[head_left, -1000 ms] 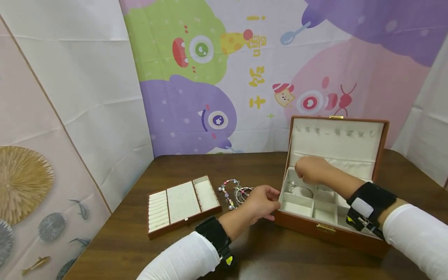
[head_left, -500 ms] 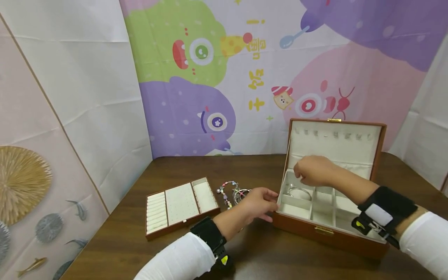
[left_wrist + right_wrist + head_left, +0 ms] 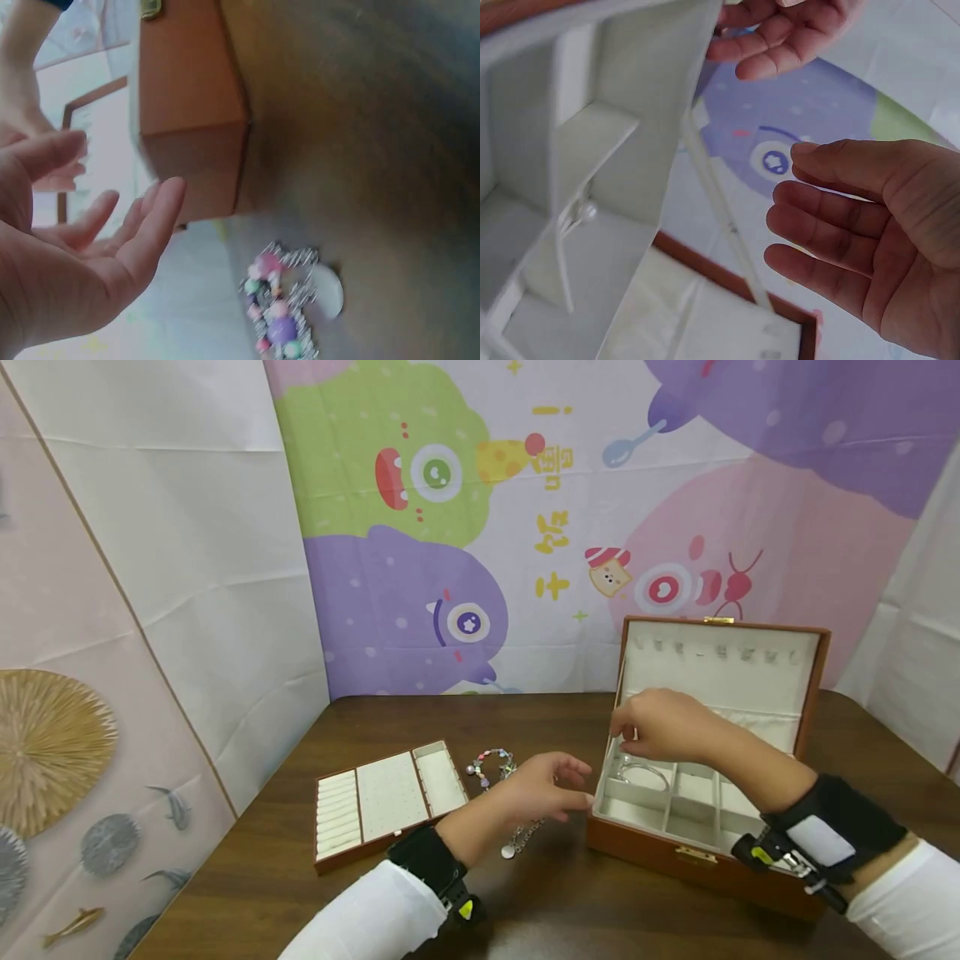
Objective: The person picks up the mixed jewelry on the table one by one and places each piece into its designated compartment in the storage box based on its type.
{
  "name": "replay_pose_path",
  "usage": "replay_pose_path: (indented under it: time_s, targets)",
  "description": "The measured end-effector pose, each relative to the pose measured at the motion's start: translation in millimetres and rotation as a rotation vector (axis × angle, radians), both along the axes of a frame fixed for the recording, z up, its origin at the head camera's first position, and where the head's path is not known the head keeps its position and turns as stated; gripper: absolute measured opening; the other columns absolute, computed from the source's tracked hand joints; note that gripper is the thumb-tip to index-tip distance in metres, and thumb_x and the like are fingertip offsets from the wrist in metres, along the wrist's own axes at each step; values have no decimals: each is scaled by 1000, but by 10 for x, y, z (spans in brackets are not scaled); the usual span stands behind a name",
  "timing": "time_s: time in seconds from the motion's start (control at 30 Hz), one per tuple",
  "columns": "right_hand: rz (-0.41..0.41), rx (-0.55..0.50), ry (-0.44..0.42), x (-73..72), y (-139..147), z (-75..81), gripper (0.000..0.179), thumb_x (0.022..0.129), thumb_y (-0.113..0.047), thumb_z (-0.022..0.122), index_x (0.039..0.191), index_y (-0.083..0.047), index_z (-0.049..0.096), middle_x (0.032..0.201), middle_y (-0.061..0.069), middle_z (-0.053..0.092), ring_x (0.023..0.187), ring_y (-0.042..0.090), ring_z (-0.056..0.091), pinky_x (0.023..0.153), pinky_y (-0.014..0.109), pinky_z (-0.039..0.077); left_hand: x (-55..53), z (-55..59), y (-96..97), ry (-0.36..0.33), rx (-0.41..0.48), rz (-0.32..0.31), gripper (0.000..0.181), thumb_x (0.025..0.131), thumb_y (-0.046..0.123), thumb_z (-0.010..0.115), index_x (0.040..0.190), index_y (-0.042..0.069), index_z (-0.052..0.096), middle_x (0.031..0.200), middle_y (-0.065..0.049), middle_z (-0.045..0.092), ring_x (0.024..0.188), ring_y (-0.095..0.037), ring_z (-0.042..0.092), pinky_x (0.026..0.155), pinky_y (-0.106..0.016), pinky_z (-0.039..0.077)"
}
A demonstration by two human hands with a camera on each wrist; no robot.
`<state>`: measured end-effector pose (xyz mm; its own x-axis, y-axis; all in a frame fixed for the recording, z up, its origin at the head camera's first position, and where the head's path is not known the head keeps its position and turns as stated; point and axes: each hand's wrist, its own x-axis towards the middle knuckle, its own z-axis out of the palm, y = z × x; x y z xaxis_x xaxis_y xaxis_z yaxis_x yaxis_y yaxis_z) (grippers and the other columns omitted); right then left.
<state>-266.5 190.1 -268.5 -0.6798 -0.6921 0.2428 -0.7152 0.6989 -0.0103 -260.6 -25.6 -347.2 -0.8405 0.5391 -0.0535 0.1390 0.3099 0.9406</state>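
A brown jewelry box [image 3: 697, 856] with a pale lining stands with its lid up on the right. In its back left compartment lies a silver bangle [image 3: 647, 770]. My right hand [image 3: 667, 724] is above that compartment, its fingers loosely bent with nothing between them in the right wrist view. Beside the box's left front corner is my left hand [image 3: 543, 787], palm bare and fingers relaxed in the left wrist view. Partly hidden by that hand, a colorful beaded bracelet [image 3: 491, 756] and a silver chain with a round disc [image 3: 508, 852] lie on the table.
A shallow jewelry tray [image 3: 390, 793] with ring rolls, a flat padded middle and a narrow slot sits on the wooden table [image 3: 420, 714] to the left. The raised lid [image 3: 723, 664] carries several small hooks. A cartoon cloth hangs behind.
My right hand has shifted left toward the box's left wall, and its fingers have parted. The left hand has drawn slightly left, and the silver chain's disc shows below it.
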Motion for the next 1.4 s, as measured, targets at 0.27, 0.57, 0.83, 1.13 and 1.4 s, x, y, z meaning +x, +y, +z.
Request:
replay_pose_path:
  time_s: [0.27,0.57,0.83,1.13,1.4]
  targets:
    - [43,-109,6,102,-73,16,8,78,-4,75,84,-9,73,74,-8,66,65,5,59,59,30,52,20,169,-214,206,-133,-58,54,81,13,80,129,10,55,119,-7,60,102,-24,65,73,-32,56]
    - [35,-194,-24,206,-102,-41,7,80,-8,75,87,-10,74,80,-5,69,67,6,61,62,30,54,72,295,-454,452,-271,-11,61,79,22,82,132,11,54,126,-7,57,106,-22,61,82,-31,52]
    - [42,-243,-94,326,-176,-141,13,81,-12,78,93,-9,73,86,-3,69,71,10,63,65,30,54,76,272,-588,546,-305,20,61,78,22,83,131,7,56,124,-9,57,105,-24,62,84,-35,50]
    - [34,-250,-128,344,-286,-287,20,81,-15,79,99,-8,73,93,-3,68,80,12,62,71,33,54,55,230,-655,621,-350,30,51,77,19,82,122,7,62,115,-9,61,99,-24,59,80,-33,49]
    - [71,-246,-67,368,-328,-352,23,78,-17,80,99,-9,73,95,-3,68,81,12,63,72,34,53,-4,178,-676,635,-356,62,37,77,17,83,110,8,68,102,-5,67,91,-21,62,76,-32,50]
